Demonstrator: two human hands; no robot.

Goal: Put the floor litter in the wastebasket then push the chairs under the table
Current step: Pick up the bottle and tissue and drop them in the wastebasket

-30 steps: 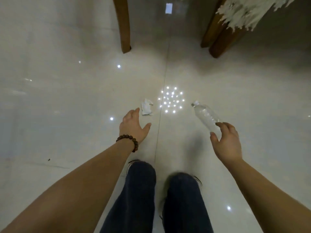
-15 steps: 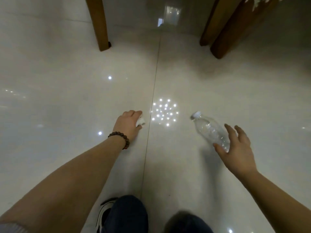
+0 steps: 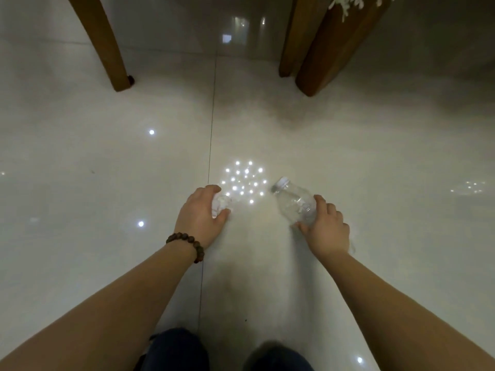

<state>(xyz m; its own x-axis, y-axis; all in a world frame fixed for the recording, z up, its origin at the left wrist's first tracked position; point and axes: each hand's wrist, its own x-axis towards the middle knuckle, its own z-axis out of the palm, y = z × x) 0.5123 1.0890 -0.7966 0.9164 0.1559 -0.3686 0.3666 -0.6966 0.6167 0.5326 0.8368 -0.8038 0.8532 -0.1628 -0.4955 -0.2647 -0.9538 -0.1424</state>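
Observation:
My left hand, with a brown bead bracelet at the wrist, is closed around a crumpled white paper low over the glossy tiled floor. Only part of the paper shows between thumb and fingers. To the right, my right hand grips the lower end of a clear empty plastic bottle with a white cap; the bottle points up and left. No wastebasket is in view.
A wooden chair leg stands at the upper left. Two more wooden legs stand at the upper right under a white fringed cloth. My knees in dark trousers are at the bottom edge. Ceiling lights reflect in the tiles.
My left hand reached the crumpled paper and closed on it. My right hand closed around the bottle, which now sits tilted in its grip. The view moved lower and closer to the floor.

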